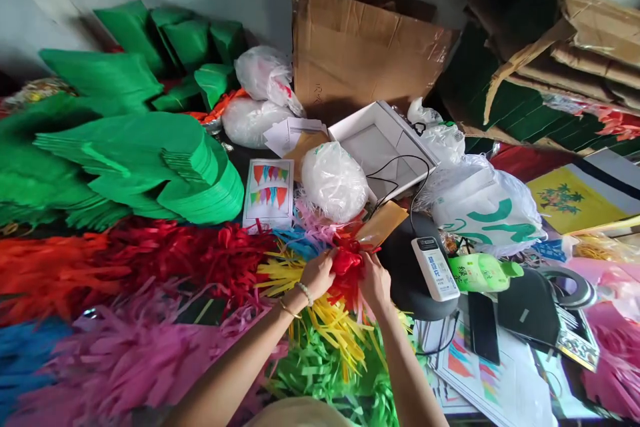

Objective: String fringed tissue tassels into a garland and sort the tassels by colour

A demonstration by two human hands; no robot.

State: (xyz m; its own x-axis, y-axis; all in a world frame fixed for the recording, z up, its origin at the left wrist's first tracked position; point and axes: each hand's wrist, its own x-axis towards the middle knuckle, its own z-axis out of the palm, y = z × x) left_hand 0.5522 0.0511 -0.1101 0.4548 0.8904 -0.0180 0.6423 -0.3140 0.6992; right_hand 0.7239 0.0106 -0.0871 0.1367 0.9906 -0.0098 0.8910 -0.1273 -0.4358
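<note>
Between my two hands is a red fringed tassel (347, 261), bunched at its top. My left hand (319, 273), with a bead bracelet at the wrist, grips its left side with bent fingers. On the other side my right hand (375, 280) pinches the red material. Red strips hang down below the hands. Beneath them lie yellow fringe (340, 337) and light green fringe (320, 373). Just beyond the hands sits a white plastic-wrapped bundle (334, 181), and a tan envelope-like packet (383, 223) lies near my right hand.
Green stacked sheets (125, 160) and pink fringe (135, 353) cover the left. Right of my hands are a power bank (436, 270), a green bottle (485, 272), a phone (483, 327) and a tape roll (570, 287). Cardboard boxes (365, 47) and an open white box (380, 140) stand behind.
</note>
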